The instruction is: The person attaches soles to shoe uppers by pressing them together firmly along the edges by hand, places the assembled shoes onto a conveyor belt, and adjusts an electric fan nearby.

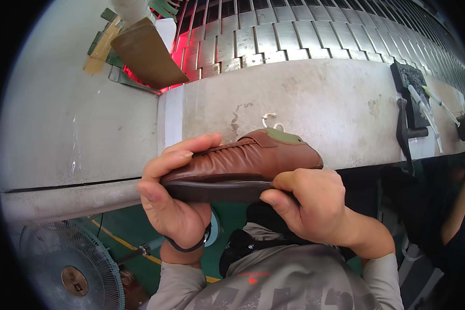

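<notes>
Head view: big pale table (320, 98), brown shoe (266, 155) held tight

I see the shoe at the table's near edge. The left hand (169, 209) is clamped on its left end. The right hand (315, 204), at right, pinches its dark sole (217, 192). White string (266, 119) shows on the far side.

Bright light glints off metal slats (294, 40), red-tinged at left, and bending edges fade black.

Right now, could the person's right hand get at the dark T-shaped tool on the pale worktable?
Probably not without letting go: the right hand pinches the dark sole of the brown leather shoe. If freed, it could likely reach the dark T-shaped tool, with nothing visible between them.
</notes>
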Motion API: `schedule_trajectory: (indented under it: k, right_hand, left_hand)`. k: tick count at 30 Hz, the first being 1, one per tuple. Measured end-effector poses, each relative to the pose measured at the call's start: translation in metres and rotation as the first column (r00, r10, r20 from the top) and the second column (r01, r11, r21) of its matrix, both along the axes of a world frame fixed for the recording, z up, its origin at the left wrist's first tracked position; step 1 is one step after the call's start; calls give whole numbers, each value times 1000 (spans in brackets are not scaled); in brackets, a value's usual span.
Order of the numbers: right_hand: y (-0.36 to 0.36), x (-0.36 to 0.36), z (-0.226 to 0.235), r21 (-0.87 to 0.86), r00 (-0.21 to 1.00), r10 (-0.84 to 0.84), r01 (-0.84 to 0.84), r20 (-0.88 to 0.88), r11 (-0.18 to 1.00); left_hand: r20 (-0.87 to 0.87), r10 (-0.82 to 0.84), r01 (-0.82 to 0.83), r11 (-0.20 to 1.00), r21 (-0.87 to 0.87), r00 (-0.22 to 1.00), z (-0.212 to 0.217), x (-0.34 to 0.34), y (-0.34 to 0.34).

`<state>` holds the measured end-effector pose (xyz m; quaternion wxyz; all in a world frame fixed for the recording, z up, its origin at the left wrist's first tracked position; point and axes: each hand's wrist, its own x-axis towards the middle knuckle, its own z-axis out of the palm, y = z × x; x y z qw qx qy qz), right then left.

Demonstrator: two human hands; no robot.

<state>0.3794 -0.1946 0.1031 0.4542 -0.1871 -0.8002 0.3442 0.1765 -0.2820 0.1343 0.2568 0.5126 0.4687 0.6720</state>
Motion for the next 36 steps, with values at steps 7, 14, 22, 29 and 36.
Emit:
schedule_trajectory:
  k: [7,14,22,29,36]
  right_hand:
    - [5,-1,2,48,998,-50,51,-34,998]
    - [5,3,5,-19,999,-28,28,18,999]
    - [0,5,8,-100,999,23,-19,41,995]
    - [1,6,13,-179,999,27,-22,28,984]
    - [30,12,59,-697,905,402,-199,139,689]
  left_hand:
    - [-86,41,-41,999,4,995,5,11,1]
    - [-212,19,-22,1000,-9,977,5,4,-6]
    - [-244,29,-31,1000,-2,969,7,8,-14]
    - [-269,5,-6,1000,-2,963,8,9,-12]
    - [-228,-56,76,994,83,972,10,-1,-4]
